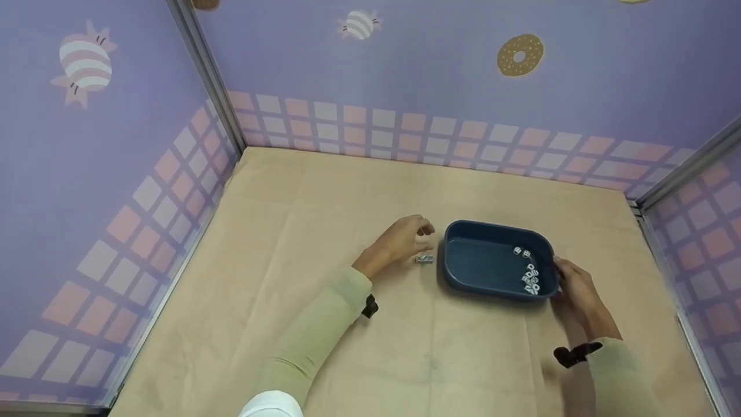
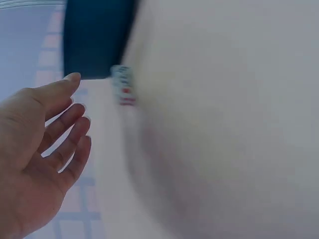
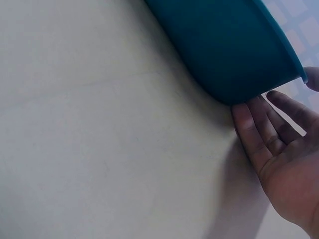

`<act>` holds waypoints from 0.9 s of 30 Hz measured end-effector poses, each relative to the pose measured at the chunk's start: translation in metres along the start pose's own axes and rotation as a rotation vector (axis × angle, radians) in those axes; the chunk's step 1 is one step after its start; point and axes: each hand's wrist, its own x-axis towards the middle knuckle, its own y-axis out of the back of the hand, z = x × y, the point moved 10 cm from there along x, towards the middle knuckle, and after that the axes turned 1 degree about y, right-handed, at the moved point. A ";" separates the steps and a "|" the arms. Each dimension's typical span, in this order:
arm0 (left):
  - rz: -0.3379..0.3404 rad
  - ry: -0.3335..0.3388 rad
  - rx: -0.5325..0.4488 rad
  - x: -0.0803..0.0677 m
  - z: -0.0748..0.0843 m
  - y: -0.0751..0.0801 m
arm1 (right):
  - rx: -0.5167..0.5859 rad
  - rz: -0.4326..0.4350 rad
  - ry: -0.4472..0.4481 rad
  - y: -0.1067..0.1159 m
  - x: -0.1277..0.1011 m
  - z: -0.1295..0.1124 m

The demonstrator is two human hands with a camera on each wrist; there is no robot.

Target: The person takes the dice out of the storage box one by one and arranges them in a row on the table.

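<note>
A dark blue tray [image 1: 474,263] sits on the beige tabletop, right of centre, with several small white dice [image 1: 530,277] gathered along its right side. A small cluster of dice [image 1: 424,259] lies on the table just left of the tray, and shows only as a blur in the left wrist view [image 2: 123,85]. My left hand [image 1: 405,238] hovers over that cluster with relaxed, empty fingers [image 2: 60,129]. My right hand [image 1: 573,285] rests at the tray's right end. Its straight fingers [image 3: 259,129] lie against the tray wall [image 3: 229,45], with the thumb near the rim.
Purple patterned walls [image 1: 405,75] close in the table at the back and on both sides, with metal posts [image 1: 208,75] at the corners. The beige cloth [image 1: 324,191] spreads out to the left of and behind the tray.
</note>
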 end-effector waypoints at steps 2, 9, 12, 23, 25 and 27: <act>0.033 -0.038 0.004 0.006 0.021 0.011 | -0.001 0.001 -0.001 0.002 -0.001 -0.001; 0.066 -0.127 0.027 0.019 0.093 -0.003 | 0.042 -0.021 0.013 0.000 0.000 0.000; 0.019 -0.131 0.091 0.024 0.112 -0.031 | 0.046 -0.014 0.009 -0.002 0.001 0.001; -0.118 -0.138 0.102 0.058 0.133 -0.117 | 0.068 0.011 0.018 0.001 0.001 -0.001; -0.121 -0.149 0.088 0.064 0.136 -0.124 | 0.071 0.007 0.018 0.000 0.001 -0.001; -0.133 -0.157 0.095 0.068 0.138 -0.131 | 0.076 0.002 0.014 -0.001 0.001 -0.001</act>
